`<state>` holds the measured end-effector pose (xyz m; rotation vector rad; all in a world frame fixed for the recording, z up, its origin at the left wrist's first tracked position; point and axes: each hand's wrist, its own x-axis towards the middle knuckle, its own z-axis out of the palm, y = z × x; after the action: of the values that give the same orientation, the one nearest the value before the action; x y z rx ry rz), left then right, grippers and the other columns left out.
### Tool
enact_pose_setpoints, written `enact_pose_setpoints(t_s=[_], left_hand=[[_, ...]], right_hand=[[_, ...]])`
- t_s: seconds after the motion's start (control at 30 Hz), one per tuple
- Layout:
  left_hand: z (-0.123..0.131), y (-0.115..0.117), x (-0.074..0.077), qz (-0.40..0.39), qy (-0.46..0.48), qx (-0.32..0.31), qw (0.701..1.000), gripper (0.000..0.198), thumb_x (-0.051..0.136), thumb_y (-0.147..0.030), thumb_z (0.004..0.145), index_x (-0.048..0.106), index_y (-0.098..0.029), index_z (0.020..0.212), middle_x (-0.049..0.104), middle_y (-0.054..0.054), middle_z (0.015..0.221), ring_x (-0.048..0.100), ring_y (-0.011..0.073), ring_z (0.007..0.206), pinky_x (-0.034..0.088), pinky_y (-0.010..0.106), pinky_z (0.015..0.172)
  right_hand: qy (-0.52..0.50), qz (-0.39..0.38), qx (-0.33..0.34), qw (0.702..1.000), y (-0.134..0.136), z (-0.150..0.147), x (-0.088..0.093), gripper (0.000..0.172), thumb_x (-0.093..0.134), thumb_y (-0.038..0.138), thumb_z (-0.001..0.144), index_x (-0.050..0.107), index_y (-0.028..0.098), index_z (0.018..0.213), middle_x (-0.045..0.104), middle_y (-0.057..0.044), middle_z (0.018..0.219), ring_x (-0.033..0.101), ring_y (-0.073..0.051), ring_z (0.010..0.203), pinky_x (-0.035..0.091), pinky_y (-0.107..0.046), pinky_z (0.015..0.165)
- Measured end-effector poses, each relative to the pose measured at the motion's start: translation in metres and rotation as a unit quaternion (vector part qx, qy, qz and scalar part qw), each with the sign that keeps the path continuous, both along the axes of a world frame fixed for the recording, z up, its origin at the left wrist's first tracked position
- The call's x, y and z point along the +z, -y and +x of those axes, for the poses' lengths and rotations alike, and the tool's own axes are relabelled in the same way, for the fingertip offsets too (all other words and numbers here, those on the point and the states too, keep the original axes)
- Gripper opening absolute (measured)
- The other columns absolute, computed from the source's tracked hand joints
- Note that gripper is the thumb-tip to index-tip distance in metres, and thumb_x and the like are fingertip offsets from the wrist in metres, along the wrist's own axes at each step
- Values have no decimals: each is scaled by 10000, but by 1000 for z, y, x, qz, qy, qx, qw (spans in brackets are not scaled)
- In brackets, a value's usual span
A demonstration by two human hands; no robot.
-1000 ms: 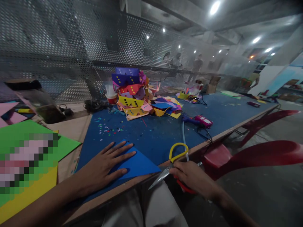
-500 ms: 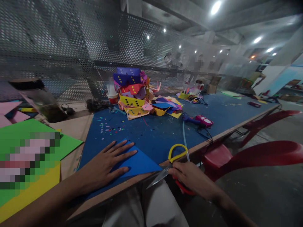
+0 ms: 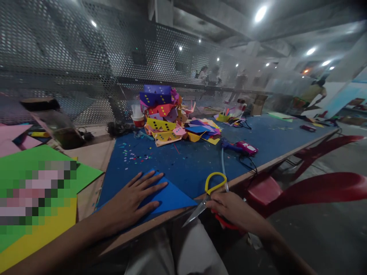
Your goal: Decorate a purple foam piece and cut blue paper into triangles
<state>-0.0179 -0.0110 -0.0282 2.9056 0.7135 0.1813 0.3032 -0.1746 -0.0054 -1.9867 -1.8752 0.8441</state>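
My left hand (image 3: pixel 137 198) lies flat with its fingers spread on a blue folded paper (image 3: pixel 174 194), pressing it to the blue tabletop. The paper's pointed corner reaches the table's front edge. In my right hand (image 3: pixel 229 206) is a pair of scissors (image 3: pixel 215 183) with one yellow and one red handle loop. My fingers wrap round its middle, and the blades point down and left, just off the table edge above my lap. The scissors are apart from the paper's main part, close to its tip. Part of the red loop hides behind my hand.
Paper masks (image 3: pixel 160 126) are heaped at the back beside a paper cup (image 3: pixel 138 120). A glue gun (image 3: pixel 229 145) lies next to a pink device (image 3: pixel 246 148). Green paper (image 3: pixel 88 175) and yellow paper (image 3: pixel 57 221) lie left. A red chair (image 3: pixel 315 193) stands right; a person (image 3: pixel 314 93) is far off.
The view has shifted slightly, so table and hands sit a little further right. My left hand stays flat on the paper, and my right hand keeps hold of the scissors.
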Motion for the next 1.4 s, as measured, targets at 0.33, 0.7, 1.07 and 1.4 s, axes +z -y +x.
enact_pose_setpoints(t_s=[0.33,0.7,1.07,1.4], left_hand=[[5,-15,22,17,-37,-18,999,624,480,-684,919,329,-513,1500,381,-43,1604,435,333,1404,387,511,1089],[4,-31,7,16,-24,-68,997,636,389,-633,983,177,-460,1557,186,-66,1659,188,263,1527,55,501,1243],[5,-29,9,11,-30,-61,998,634,398,-623,985,169,-468,1556,167,-77,1661,185,264,1528,64,516,1243],[5,-29,9,12,-18,-66,998,632,407,-625,982,191,-464,1553,191,-67,1658,202,262,1524,83,511,1243]], right_hand=[[7,34,26,999,-6,4,-6,337,482,380,1018,591,188,763,687,-22,794,610,-148,719,400,-254,656],[0,33,18,999,-5,-5,-6,355,487,405,1017,587,193,750,693,-34,807,621,-167,751,398,-273,683],[11,12,18,1000,-1,-8,-2,355,455,406,1029,592,202,772,687,-24,798,621,-157,734,389,-269,672],[8,12,19,1000,4,-13,0,389,442,442,1036,552,206,747,682,-21,782,623,-163,727,376,-259,649]])
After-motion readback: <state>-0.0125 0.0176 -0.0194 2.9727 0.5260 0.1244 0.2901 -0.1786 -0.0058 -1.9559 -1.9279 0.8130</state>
